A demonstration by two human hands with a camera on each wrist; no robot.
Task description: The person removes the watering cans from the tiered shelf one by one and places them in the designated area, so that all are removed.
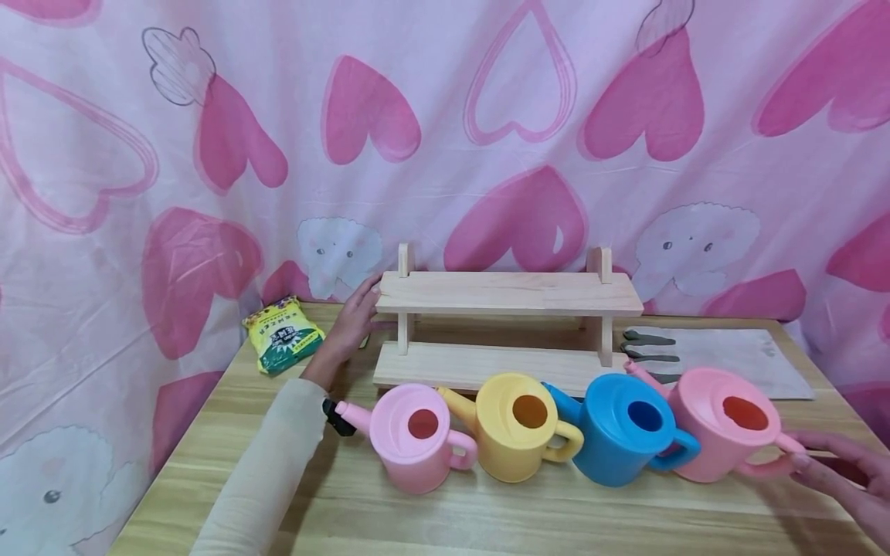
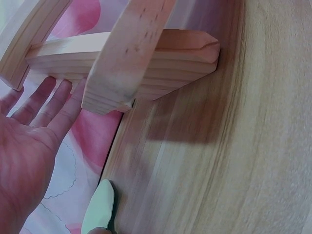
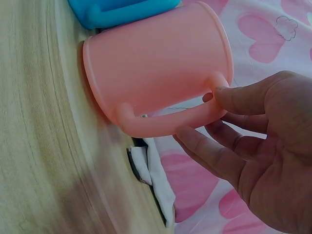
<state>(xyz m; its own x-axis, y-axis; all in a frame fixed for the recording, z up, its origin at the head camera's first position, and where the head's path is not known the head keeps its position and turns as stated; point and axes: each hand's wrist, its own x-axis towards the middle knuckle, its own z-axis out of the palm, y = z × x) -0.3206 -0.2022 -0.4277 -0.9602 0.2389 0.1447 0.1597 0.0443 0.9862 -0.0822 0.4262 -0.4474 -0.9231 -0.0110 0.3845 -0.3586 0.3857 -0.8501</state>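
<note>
My left hand (image 1: 351,328) is at the left end of a two-tier wooden shelf (image 1: 511,292). In the left wrist view its fingers (image 2: 56,105) reach out fairly straight against the wood of the shelf (image 2: 126,58). Over on the right, my right hand (image 1: 844,471) pinches the handle of a coral-pink watering can (image 1: 723,425) between thumb and fingers, as the right wrist view of the can (image 3: 161,63) also shows. To its left stand a blue watering can (image 1: 615,444), a yellow one (image 1: 507,444) and a light pink one (image 1: 413,455), in a row before the shelf.
A yellow and green packet (image 1: 283,336) lies at the table's back left. Behind the coral can, whitish gloves with grey fingertips (image 1: 737,359) lie flat. A pale green flat-tipped piece (image 2: 100,207) lies near the left hand. A heart-patterned curtain (image 1: 431,193) hangs behind the wooden table (image 1: 487,525).
</note>
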